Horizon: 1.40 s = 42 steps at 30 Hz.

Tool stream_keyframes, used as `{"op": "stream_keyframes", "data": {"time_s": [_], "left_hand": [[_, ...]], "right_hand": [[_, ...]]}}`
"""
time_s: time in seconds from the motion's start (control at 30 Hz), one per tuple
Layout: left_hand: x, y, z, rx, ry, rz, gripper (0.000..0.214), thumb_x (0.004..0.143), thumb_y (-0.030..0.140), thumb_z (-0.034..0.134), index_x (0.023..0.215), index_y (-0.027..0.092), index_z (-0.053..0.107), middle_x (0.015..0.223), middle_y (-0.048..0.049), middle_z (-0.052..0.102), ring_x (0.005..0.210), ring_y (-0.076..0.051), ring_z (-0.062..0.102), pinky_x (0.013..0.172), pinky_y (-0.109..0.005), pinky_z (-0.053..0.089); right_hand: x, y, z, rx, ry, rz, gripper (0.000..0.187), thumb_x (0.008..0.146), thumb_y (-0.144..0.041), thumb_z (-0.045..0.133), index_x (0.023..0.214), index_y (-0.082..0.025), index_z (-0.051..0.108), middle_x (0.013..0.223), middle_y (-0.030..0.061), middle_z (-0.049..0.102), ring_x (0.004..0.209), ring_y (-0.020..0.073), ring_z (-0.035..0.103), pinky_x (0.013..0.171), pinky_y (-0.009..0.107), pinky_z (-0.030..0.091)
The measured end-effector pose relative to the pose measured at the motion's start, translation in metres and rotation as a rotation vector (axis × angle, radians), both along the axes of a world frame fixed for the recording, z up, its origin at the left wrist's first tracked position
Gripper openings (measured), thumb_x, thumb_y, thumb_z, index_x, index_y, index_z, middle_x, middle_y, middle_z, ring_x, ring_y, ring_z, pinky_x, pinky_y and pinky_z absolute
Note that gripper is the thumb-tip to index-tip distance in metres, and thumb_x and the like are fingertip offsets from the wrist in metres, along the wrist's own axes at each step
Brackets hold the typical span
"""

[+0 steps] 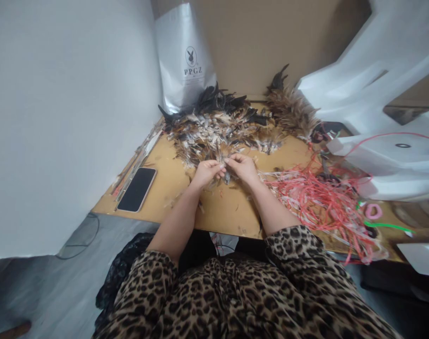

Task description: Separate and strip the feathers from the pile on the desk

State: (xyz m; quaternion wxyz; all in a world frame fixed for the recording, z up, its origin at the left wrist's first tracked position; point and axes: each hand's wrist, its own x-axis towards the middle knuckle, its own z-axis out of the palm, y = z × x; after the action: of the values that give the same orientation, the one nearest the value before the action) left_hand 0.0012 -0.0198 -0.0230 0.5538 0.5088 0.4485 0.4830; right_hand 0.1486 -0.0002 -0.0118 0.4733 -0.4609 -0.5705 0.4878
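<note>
Left hand (209, 172), centre of the frame: thumb and fingertips drawn together, pinching a small feather tuft (227, 177). Right hand (243, 167), just beside it: thumb and forefinger likewise pinched on the tuft. Which fingertip grips which part is too small to tell. Tuft, greyish, lies between the hands, its lower end showing beneath the fingertips.

Feather pile (214, 129), directly above the hands in the frame: brown, white and buff, with long black feathers along its upper edge. Brown feather bundle (294, 110), upper right of centre, dark at its top end.

Red and white strands (316, 200), right of centre: one loose tangle, beside the right forearm. Pink ring (373, 211) and green strip (389, 227), right, near the tangle.

Phone (137, 189), left of centre: screen dark, lying flat. Table (231, 214), yellowish-brown, bearing all the above.

Silvery bag (186, 61), upper centre-left: upright behind the pile, printed with a rabbit head and "PPGZ". White machine (394, 155), right edge. Leopard-print sleeves (295, 238), lower frame, pushed up the forearms.
</note>
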Motion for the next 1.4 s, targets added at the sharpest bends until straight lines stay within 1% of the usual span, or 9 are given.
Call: {"op": "stream_keyframes", "data": {"time_s": [0.17,0.3,0.47,0.53,0.73,0.93,1.1,1.23,1.4], "left_hand": [[-0.007,0.004,-0.002,-0.042,-0.096,0.093,0.019,0.068,0.031,0.065,0.068,0.012,0.065,0.059,-0.0042,0.063,0.046,-0.005,0.051,0.045,-0.017,0.037],[-0.008,0.005,-0.003,-0.056,-0.219,0.118,0.020,0.066,0.031,0.067,0.070,0.012,0.064,0.067,-0.0045,0.065,0.050,-0.005,0.053,0.047,-0.016,0.038],[-0.007,0.003,-0.001,-0.094,-0.309,0.078,0.020,0.064,0.029,0.070,0.071,0.011,0.063,0.071,-0.0044,0.066,0.052,-0.004,0.054,0.047,-0.014,0.039],[-0.008,0.003,0.000,-0.102,-0.347,0.052,0.020,0.064,0.028,0.070,0.073,0.011,0.063,0.073,-0.0052,0.067,0.053,-0.004,0.055,0.047,-0.013,0.039],[-0.010,0.004,-0.002,-0.157,-0.403,0.002,0.018,0.066,0.023,0.068,0.078,0.010,0.065,0.087,-0.0088,0.068,0.058,-0.003,0.057,0.047,-0.012,0.039],[-0.005,0.000,-0.001,-0.189,-0.377,-0.097,0.017,0.068,0.019,0.067,0.081,0.008,0.065,0.098,-0.0121,0.066,0.062,-0.004,0.058,0.048,-0.012,0.040],[0.000,-0.004,0.000,-0.215,-0.364,-0.142,0.017,0.068,0.018,0.067,0.081,0.007,0.066,0.084,-0.0095,0.067,0.058,-0.004,0.057,0.046,-0.012,0.038],[0.000,-0.003,0.002,-0.251,-0.434,-0.145,0.011,0.068,0.015,0.066,0.075,0.007,0.064,0.070,-0.0053,0.063,0.053,-0.002,0.052,0.046,-0.010,0.038],[-0.005,-0.004,0.007,-0.331,-0.669,-0.181,0.003,0.070,0.008,0.062,0.074,0.008,0.062,0.071,-0.0031,0.060,0.051,0.001,0.049,0.042,-0.005,0.035]], "right_hand": [[0.023,0.010,-0.003,-0.004,-0.201,-0.054,0.032,0.062,-0.046,0.063,0.063,-0.014,0.060,0.053,-0.0001,0.054,0.047,0.0084,0.041,0.047,0.023,0.033],[0.037,0.013,-0.004,-0.038,-0.370,0.071,0.032,0.060,-0.045,0.064,0.056,-0.013,0.058,0.047,-0.0007,0.051,0.044,0.0074,0.038,0.045,0.022,0.030],[0.033,0.011,-0.008,-0.048,-0.470,0.170,0.027,0.056,-0.040,0.066,0.054,-0.014,0.058,0.047,-0.0022,0.050,0.045,0.0071,0.038,0.044,0.021,0.029],[0.030,0.010,-0.006,-0.052,-0.415,0.161,0.024,0.058,-0.038,0.065,0.056,-0.015,0.059,0.048,-0.0019,0.052,0.045,0.0076,0.039,0.045,0.022,0.031],[0.026,0.007,0.008,0.013,-0.104,-0.010,0.027,0.063,-0.041,0.062,0.064,-0.015,0.056,0.054,-0.0009,0.054,0.048,0.0082,0.043,0.048,0.022,0.034],[0.019,0.007,0.007,0.143,-0.077,-0.093,0.025,0.066,-0.038,0.061,0.062,-0.015,0.053,0.055,-0.0027,0.049,0.048,0.0069,0.039,0.049,0.021,0.032],[0.010,0.002,0.004,0.175,-0.087,-0.094,0.023,0.068,-0.039,0.060,0.065,-0.016,0.054,0.053,-0.0036,0.046,0.047,0.0068,0.037,0.047,0.021,0.030],[0.006,-0.002,0.006,0.078,0.030,-0.031,0.025,0.067,-0.041,0.063,0.067,-0.017,0.056,0.054,-0.0038,0.048,0.045,0.0063,0.036,0.044,0.021,0.028],[0.007,-0.002,0.009,-0.125,0.335,0.178,0.030,0.064,-0.039,0.068,0.085,-0.019,0.060,0.057,-0.0050,0.050,0.042,0.0041,0.032,0.042,0.020,0.022]]}}
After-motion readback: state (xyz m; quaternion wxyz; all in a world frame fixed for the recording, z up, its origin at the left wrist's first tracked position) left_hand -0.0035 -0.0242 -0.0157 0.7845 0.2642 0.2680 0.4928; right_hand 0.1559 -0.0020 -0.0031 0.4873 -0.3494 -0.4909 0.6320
